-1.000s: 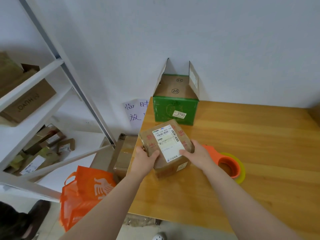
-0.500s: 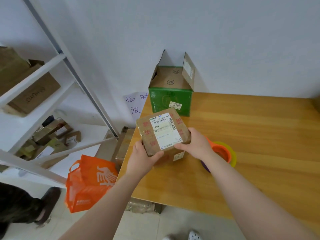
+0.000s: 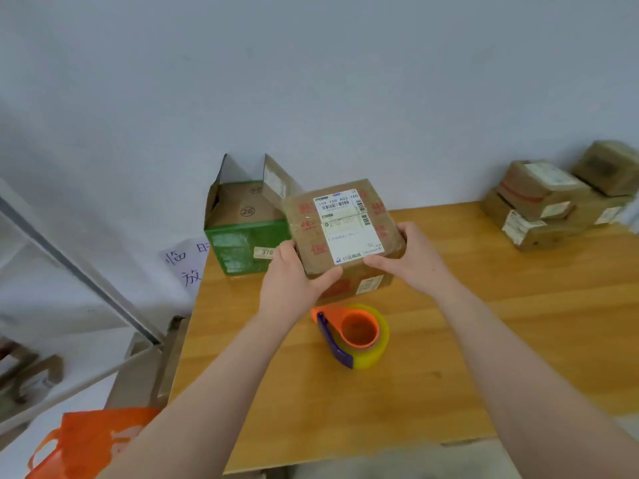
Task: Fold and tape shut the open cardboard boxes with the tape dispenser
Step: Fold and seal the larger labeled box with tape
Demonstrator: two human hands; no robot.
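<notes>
Two grips are on one brown parcel (image 3: 342,229): your left grip (image 3: 294,271) wraps its near left corner with the thumb on top, and your right grip (image 3: 408,261) clasps its right edge. The parcel is taped over and labelled. Its label face tips toward you, and it looks lifted clear of the worktop (image 3: 518,340) near the far left corner.

The green box (image 3: 242,243) is the one open: it stands at the far left corner against the wall (image 3: 311,81) with its flaps up. It sits just behind and to the left of the parcel, so your left grip is the nearer one.

The tape dispenser (image 3: 356,335) lies flat on the worktop just on the near side of the parcel, between your forearms, within reach of either grip. Its purple handle runs along the roll's left side.

A stack of sealed parcels (image 3: 546,205) fills the far right corner, on your right grip's side and well apart from it. That seems the likely place for the parcel you hold.

Off the left edge are a handwritten paper note (image 3: 186,264), a white shelf rack (image 3: 69,264) and an orange bag (image 3: 86,440).
</notes>
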